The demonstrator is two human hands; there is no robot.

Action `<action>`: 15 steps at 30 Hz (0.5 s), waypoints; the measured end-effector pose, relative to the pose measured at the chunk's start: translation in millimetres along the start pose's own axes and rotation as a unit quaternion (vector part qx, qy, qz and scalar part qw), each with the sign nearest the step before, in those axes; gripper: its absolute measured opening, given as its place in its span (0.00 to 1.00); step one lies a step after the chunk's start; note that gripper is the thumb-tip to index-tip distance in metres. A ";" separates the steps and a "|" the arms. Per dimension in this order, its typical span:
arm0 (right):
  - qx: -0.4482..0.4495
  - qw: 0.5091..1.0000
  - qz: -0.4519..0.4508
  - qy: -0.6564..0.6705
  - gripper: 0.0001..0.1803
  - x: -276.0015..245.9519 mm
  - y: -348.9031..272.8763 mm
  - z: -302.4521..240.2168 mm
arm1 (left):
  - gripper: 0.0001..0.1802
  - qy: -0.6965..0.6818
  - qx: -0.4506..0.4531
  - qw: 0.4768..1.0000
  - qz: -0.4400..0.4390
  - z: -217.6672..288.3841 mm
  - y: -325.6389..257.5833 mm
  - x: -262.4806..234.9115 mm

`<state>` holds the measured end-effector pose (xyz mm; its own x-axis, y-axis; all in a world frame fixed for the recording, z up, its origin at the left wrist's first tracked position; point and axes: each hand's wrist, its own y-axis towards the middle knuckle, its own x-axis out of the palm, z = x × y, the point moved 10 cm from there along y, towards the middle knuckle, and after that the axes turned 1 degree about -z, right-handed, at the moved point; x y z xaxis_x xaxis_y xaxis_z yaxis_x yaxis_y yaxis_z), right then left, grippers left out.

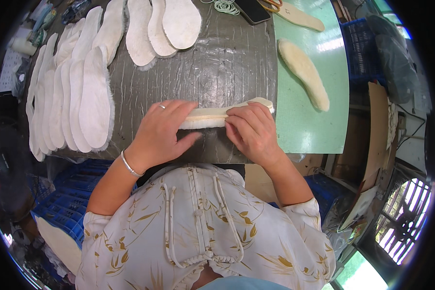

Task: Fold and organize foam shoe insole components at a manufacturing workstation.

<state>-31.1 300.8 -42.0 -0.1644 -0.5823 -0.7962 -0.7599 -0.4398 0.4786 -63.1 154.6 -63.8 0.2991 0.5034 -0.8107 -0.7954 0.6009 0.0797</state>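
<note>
The insole (210,117), maybe two together, lies left of the green mat (314,133), long way side to side. The left hand (165,126) rests its fingers on the end farther from the mat, thumb apart; the right hand (256,129), nearer the mat, pinches the insole.

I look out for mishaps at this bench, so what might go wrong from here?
The right hand pinches the fleecy piece, but the left hand's thumb stands clear of it, so that end might slip.

The overlapping insoles at left lie close to the near edge of the table; a bump from the left arm could perhaps knock some off.
</note>
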 end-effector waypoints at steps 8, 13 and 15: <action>-0.024 0.999 0.030 0.010 0.13 -4.7 -1.8 -3.4 | 0.12 -0.034 0.067 0.997 0.015 35.3 28.6 13.3; 0.041 0.995 0.077 0.046 0.12 -21.2 -17.6 11.0 | 0.09 -0.023 0.080 0.996 0.022 38.9 28.1 16.0; 0.075 0.993 0.083 0.040 0.12 -29.7 -26.4 23.6 | 0.10 -0.022 0.084 0.996 0.037 40.3 26.1 13.6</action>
<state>-21.0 345.8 -39.7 -0.2498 -0.6931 -0.6762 -0.8131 -0.2292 0.5352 -58.6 202.1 -49.4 0.2686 0.5739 -0.7736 -0.7172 0.6553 0.2371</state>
